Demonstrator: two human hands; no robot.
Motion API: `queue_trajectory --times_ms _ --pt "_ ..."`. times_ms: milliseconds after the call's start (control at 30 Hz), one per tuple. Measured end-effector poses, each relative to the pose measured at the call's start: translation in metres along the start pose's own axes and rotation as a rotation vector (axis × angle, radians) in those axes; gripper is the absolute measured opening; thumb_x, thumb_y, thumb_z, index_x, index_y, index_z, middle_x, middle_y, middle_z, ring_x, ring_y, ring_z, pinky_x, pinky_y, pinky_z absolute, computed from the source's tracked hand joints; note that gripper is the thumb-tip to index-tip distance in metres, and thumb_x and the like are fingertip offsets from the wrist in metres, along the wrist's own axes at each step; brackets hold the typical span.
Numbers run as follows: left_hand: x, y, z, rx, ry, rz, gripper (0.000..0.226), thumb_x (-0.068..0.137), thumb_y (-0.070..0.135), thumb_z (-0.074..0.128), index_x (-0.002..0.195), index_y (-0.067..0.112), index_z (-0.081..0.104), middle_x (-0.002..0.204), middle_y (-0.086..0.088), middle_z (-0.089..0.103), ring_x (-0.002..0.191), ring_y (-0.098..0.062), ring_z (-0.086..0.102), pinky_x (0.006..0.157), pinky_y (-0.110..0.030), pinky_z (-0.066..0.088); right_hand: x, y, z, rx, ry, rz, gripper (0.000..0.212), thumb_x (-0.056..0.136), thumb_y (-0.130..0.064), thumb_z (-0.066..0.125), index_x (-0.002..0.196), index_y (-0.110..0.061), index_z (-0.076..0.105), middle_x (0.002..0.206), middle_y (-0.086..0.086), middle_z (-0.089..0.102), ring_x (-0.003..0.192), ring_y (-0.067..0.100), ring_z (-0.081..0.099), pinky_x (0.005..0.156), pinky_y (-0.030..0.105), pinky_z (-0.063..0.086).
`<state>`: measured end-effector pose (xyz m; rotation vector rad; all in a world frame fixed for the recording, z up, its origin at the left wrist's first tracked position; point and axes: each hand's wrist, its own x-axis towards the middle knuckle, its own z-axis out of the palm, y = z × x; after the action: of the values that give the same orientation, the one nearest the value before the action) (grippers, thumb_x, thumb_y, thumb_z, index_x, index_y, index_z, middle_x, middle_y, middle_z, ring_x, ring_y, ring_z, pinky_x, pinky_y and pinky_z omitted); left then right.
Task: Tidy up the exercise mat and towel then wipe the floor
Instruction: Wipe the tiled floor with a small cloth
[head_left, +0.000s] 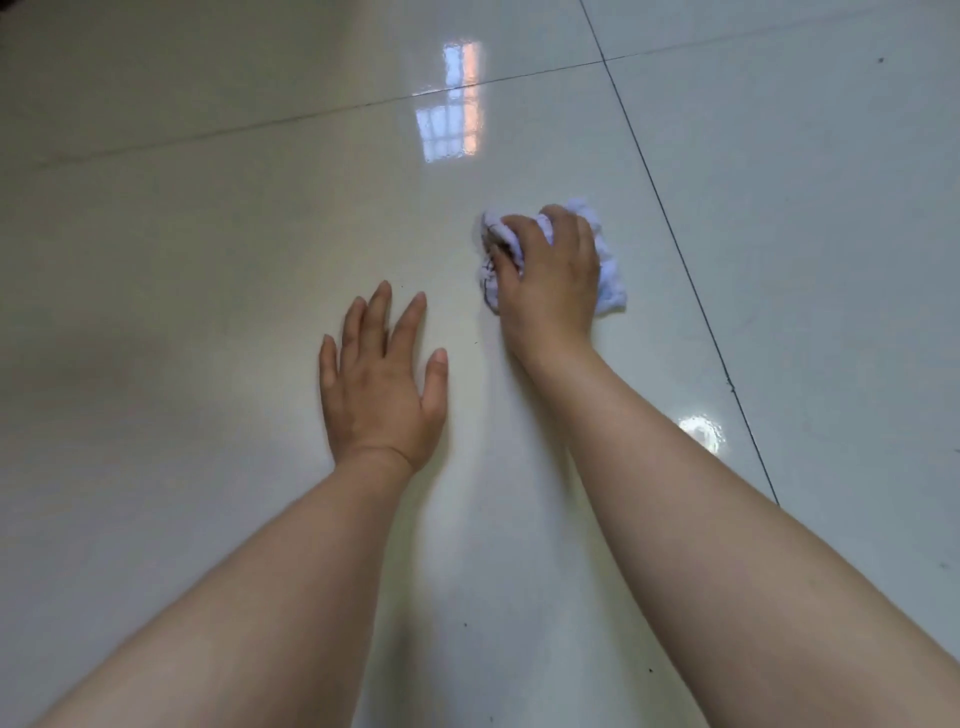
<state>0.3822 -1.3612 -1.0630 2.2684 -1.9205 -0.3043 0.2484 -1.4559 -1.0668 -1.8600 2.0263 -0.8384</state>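
My right hand (550, 275) presses a crumpled white cloth (608, 275) against the glossy pale tile floor (208, 260), fingers curled over the cloth. The cloth shows around the hand on its left, top and right sides, with dark marks on its left edge. To the left and a little nearer lies my left hand (382, 384), flat on the floor with fingers spread and nothing in it. No exercise mat or towel is in view.
Dark grout lines (691, 280) cross the floor, one running diagonally just right of the cloth and another across the far side. A window reflection (452, 104) glares ahead. Small dark specks (465, 624) dot the tile near my forearms.
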Motion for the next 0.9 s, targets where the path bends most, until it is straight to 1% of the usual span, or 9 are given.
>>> queue_trajectory --times_ms 67,167,233,367,500,567,733,833,900 --pt "0.0 0.0 0.0 0.0 -0.005 0.0 0.064 0.083 0.052 0.018 0.143 0.034 0.029 0.155 0.005 0.02 0.143 -0.018 0.015 0.113 -0.041 0.009 -0.022 0.001 -0.008 0.032 -0.043 -0.1 0.027 0.081 -0.031 0.056 0.101 -0.017 0.069 0.114 0.011 0.059 0.109 0.032 0.051 0.088 0.041 0.037" --pt "0.0 -0.001 0.0 0.009 -0.008 0.004 0.063 0.084 0.051 0.021 0.143 0.033 0.031 0.155 0.004 0.022 0.142 -0.02 0.018 0.113 -0.043 0.012 -0.057 0.02 -0.028 0.038 -0.123 -0.166 0.028 0.083 -0.031 0.055 0.105 -0.02 0.068 0.115 0.009 0.057 0.108 0.03 0.051 0.09 0.042 0.038" --pt "0.0 -0.001 0.0 0.015 -0.016 0.002 0.062 0.084 0.051 0.021 0.143 0.034 0.03 0.155 0.004 0.022 0.142 -0.02 0.017 0.113 -0.043 0.012 -0.058 0.025 -0.03 0.032 -0.095 -0.126 0.027 0.084 -0.032 0.053 0.104 -0.021 0.068 0.116 0.009 0.057 0.109 0.029 0.05 0.091 0.038 0.036" --pt "0.001 -0.002 0.001 0.014 -0.014 0.007 0.064 0.083 0.052 0.019 0.144 0.035 0.027 0.156 0.005 0.019 0.143 -0.018 0.014 0.114 -0.041 0.009 -0.034 0.004 -0.01 -0.036 0.006 0.048 0.025 0.083 -0.032 0.057 0.102 -0.021 0.068 0.118 0.01 0.058 0.114 0.032 0.049 0.092 0.042 0.037" --pt "0.001 -0.001 0.001 0.0 -0.02 0.014 0.061 0.084 0.05 0.024 0.144 0.034 0.028 0.156 0.005 0.018 0.143 -0.018 0.013 0.114 -0.041 0.008 -0.065 0.01 -0.027 -0.056 -0.1 -0.048 0.035 0.083 -0.039 0.051 0.111 -0.023 0.064 0.124 0.009 0.054 0.118 0.032 0.046 0.094 0.047 0.038" --pt "0.001 -0.001 0.0 -0.009 -0.023 0.009 0.058 0.087 0.047 0.029 0.144 0.034 0.028 0.156 0.004 0.017 0.143 -0.018 0.012 0.114 -0.041 0.007 -0.106 0.024 -0.053 -0.054 -0.128 -0.026 0.036 0.084 -0.042 0.047 0.113 -0.027 0.062 0.126 0.005 0.052 0.119 0.028 0.045 0.094 0.046 0.039" --pt "0.0 -0.002 0.002 -0.002 -0.023 0.011 0.054 0.093 0.041 0.036 0.145 0.032 0.025 0.157 0.004 0.014 0.144 -0.018 0.008 0.115 -0.041 0.005 -0.19 0.066 -0.091 -0.092 0.019 0.105 0.033 0.085 -0.042 0.049 0.113 -0.03 0.061 0.127 -0.003 0.041 0.122 0.025 0.042 0.1 0.039 0.033" --pt "-0.001 0.001 0.0 -0.001 0.0 0.044 0.053 0.095 0.037 0.035 0.146 0.026 0.025 0.157 0.0 0.015 0.144 -0.022 0.009 0.116 -0.044 0.006 -0.187 0.066 -0.086 -0.151 0.04 0.069 0.033 0.083 -0.042 0.049 0.11 -0.029 0.064 0.123 0.003 0.051 0.117 0.03 0.048 0.096 0.039 0.034" --pt "-0.011 0.006 -0.008 -0.002 -0.021 0.117 0.051 0.096 0.031 0.035 0.145 0.022 0.027 0.156 -0.003 0.017 0.143 -0.025 0.012 0.116 -0.045 0.006 -0.186 0.066 -0.087 -0.153 0.036 0.073 0.035 0.082 -0.043 0.048 0.109 -0.029 0.065 0.121 0.005 0.055 0.115 0.031 0.049 0.096 0.04 0.034"
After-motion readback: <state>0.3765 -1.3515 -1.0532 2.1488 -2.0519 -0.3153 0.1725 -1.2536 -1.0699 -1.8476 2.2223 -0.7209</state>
